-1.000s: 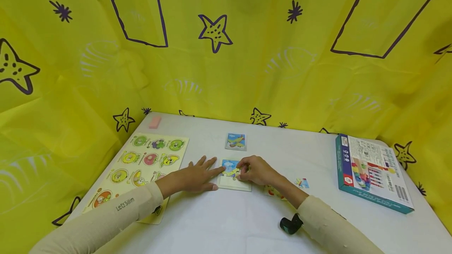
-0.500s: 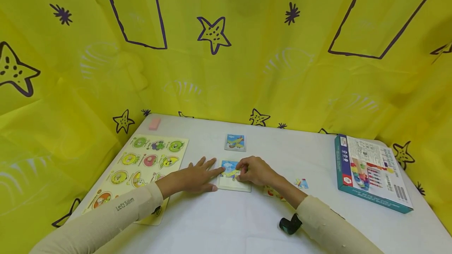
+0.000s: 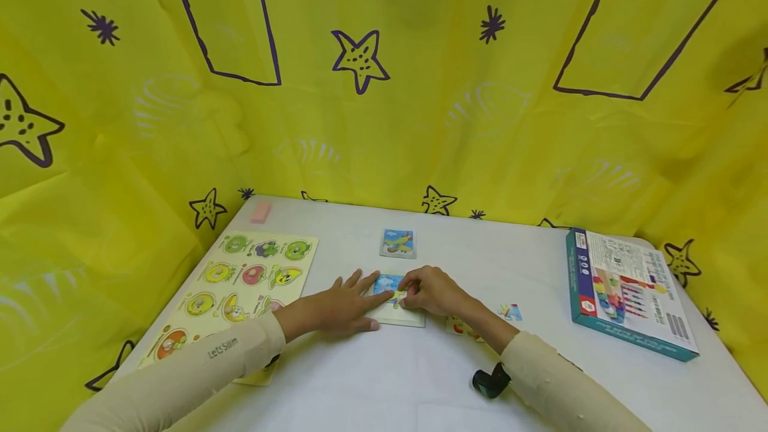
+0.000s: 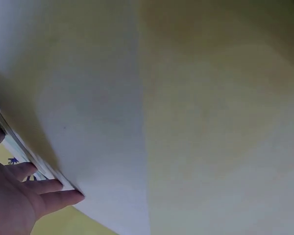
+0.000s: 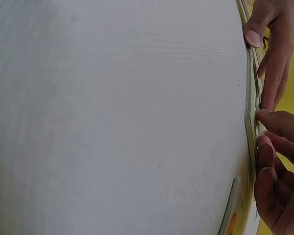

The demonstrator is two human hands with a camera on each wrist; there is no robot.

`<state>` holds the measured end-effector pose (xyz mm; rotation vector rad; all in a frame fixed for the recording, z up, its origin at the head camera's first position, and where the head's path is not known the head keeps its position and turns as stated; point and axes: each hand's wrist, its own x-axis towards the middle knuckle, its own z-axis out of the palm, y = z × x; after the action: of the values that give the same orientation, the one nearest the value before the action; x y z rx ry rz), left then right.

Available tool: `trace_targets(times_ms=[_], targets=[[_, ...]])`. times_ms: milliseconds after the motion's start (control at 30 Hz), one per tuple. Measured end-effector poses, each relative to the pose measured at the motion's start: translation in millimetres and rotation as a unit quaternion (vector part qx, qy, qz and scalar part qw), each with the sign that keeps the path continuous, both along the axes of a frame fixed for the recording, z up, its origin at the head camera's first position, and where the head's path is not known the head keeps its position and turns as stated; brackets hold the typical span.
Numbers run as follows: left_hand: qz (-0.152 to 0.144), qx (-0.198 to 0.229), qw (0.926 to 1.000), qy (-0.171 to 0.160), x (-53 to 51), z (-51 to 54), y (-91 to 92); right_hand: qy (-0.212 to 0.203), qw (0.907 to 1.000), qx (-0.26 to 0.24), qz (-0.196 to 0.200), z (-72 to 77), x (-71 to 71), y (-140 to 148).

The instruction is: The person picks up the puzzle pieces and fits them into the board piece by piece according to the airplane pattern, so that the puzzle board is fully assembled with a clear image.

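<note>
Steadying, seemingly, the white square tray [image 3: 393, 316] at lower centre, my left grip [image 3: 337, 307] lay spread; my right grip [image 3: 437, 291] pinched a yellow jigsaw piece [image 3: 399, 296].

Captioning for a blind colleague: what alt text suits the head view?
A right hand appears to pinch a puzzle piece on a small, partly filled board on a white table, while the left hand touches the board. An airplane picture lies beyond it, a fruit board to the left and a box to the right.
</note>
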<state>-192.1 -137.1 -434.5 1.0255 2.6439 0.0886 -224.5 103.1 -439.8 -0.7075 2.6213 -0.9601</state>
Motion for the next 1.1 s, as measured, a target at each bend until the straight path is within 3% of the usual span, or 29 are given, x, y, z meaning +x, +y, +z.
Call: trace_targets(times_ms=[833, 1100], targets=[[0.018, -0.005, 0.9997, -0.016, 1.7, 1.0, 1.7, -0.006, 0.9998, 0.004, -0.016, 2.4, 2.4, -3.1], [0.019, -0.004, 0.9996, -0.018, 1.7, 0.9, 2.5, -0.002, 0.9999, -0.007, 0.009, 2.4, 2.7, 1.5]])
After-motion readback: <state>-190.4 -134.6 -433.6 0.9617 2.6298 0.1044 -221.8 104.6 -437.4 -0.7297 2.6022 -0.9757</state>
